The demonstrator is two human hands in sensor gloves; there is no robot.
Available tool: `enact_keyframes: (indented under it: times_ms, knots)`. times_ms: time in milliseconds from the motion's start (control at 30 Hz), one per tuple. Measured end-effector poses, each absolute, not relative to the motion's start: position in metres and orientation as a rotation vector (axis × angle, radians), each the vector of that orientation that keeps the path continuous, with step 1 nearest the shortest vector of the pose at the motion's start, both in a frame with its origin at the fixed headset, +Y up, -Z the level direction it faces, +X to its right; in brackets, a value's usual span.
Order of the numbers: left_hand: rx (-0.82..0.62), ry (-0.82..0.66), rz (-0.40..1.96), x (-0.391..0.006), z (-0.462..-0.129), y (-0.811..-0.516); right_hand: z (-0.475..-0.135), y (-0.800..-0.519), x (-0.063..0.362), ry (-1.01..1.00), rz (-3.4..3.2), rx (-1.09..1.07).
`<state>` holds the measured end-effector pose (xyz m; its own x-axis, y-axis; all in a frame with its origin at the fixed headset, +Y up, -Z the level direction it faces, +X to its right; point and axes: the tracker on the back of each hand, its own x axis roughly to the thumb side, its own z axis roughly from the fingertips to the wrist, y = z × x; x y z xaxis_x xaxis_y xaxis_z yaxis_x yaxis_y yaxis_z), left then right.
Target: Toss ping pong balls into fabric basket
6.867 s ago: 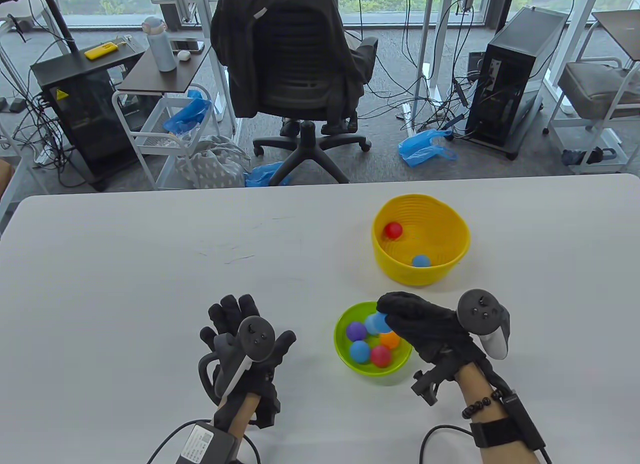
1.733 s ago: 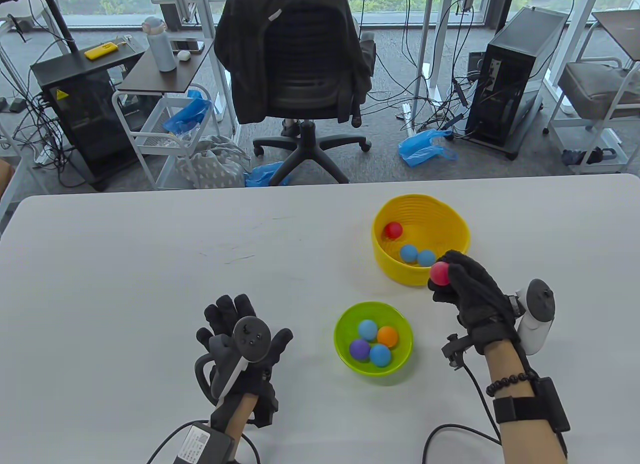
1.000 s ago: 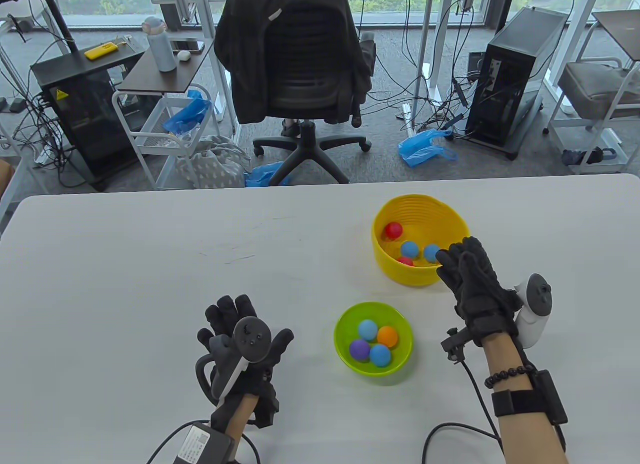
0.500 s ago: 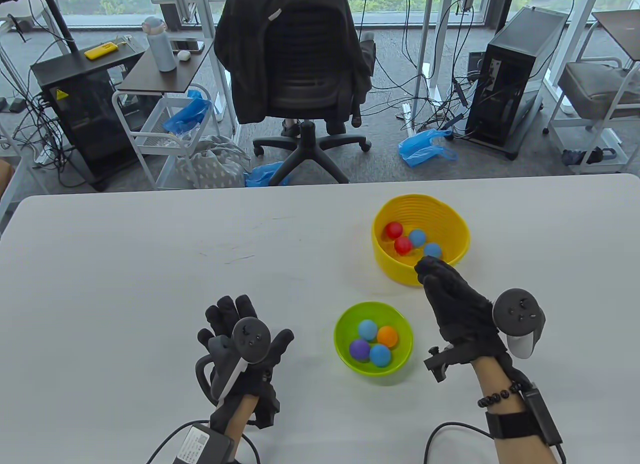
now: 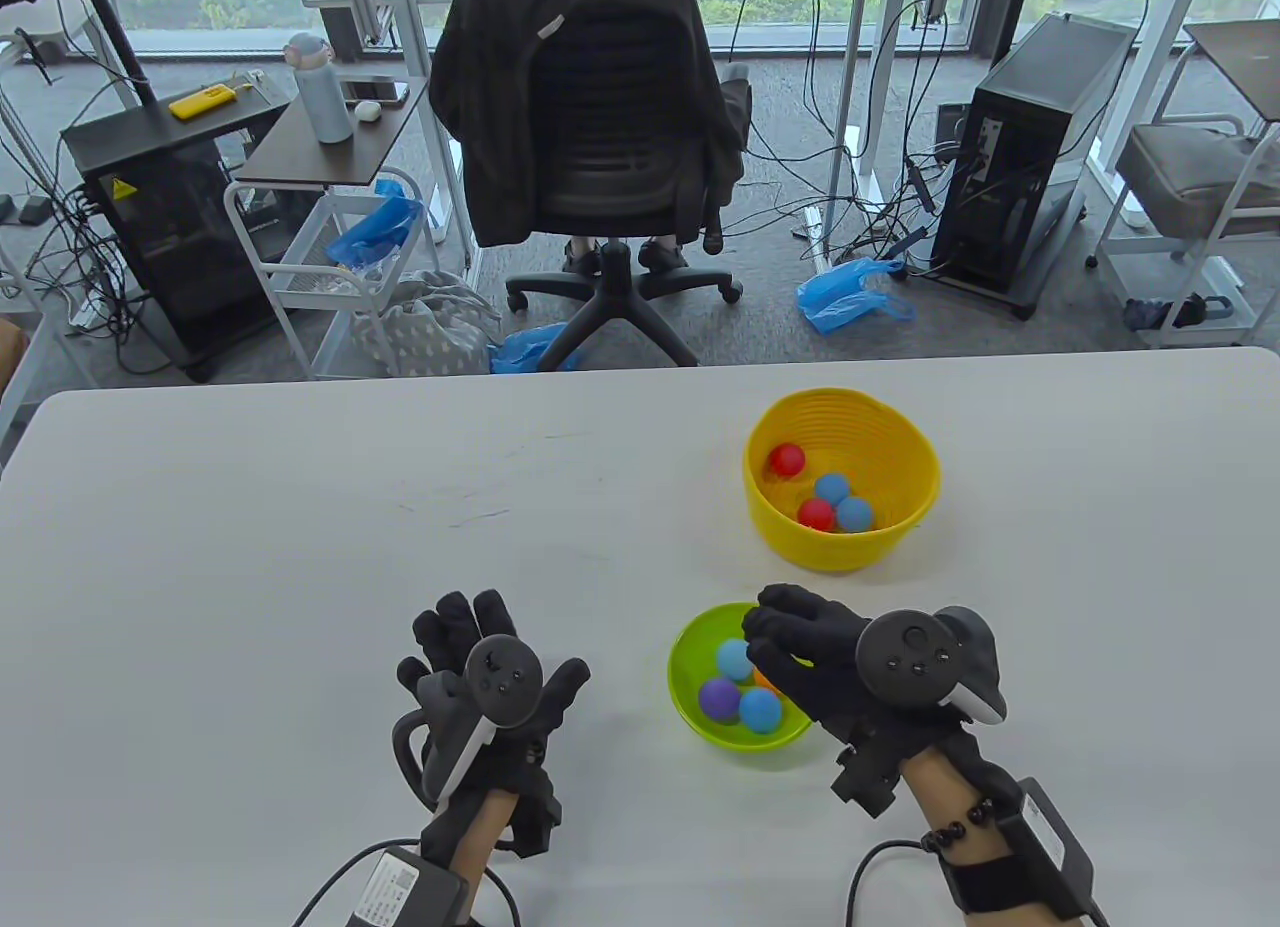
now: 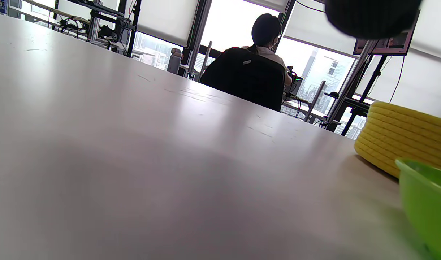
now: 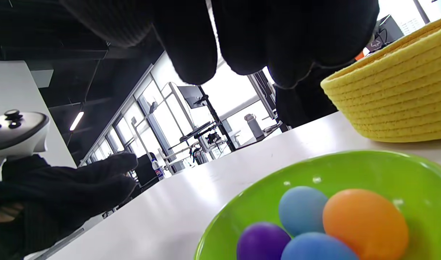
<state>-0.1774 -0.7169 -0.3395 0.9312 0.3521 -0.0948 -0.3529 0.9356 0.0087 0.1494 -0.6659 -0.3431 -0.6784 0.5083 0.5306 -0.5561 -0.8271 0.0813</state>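
Observation:
A yellow fabric basket (image 5: 800, 549) stands right of centre on the table and holds two red balls (image 5: 787, 458) and two blue balls (image 5: 831, 487). In front of it a green bowl (image 5: 684, 649) holds two blue balls (image 5: 760, 709), a purple ball (image 5: 718, 698) and an orange ball (image 7: 364, 224). My right hand (image 5: 775, 629) hovers over the bowl, fingers hanging down just above the balls and holding nothing. My left hand (image 5: 490, 667) rests flat on the table, fingers spread, left of the bowl. The basket also shows in the left wrist view (image 6: 404, 137) and the right wrist view (image 7: 393, 104).
The white table (image 5: 300, 527) stretches wide to the left and behind the basket. Beyond its far edge stands an office chair (image 5: 590, 137) with a dark jacket. Cables from both wrists trail over the table's front edge.
My right hand dropped the red ball into the basket, then drew back toward me and now hangs over the green bowl. The left hand has not moved.

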Motion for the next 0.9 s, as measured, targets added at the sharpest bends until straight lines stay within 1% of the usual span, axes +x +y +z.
enact_keyframes:
  times_ms: [200,433,633,900]
  knots:
    - [-0.004,0.094,0.360,-0.177,-0.339,-0.717,-0.340,-0.679,0.127,0.028,2.567,0.819]
    - [0.000,0.095,0.363,-0.177,-0.339,-0.717,-0.340,-0.694,0.111,0.203,2.698,0.832]
    - [-0.001,0.095,0.363,-0.177,-0.339,-0.717,-0.341,-0.706,0.103,0.290,2.791,0.799]
    - [0.000,0.094,0.363,-0.176,-0.339,-0.716,-0.345,-0.719,0.100,0.341,2.835,0.782]
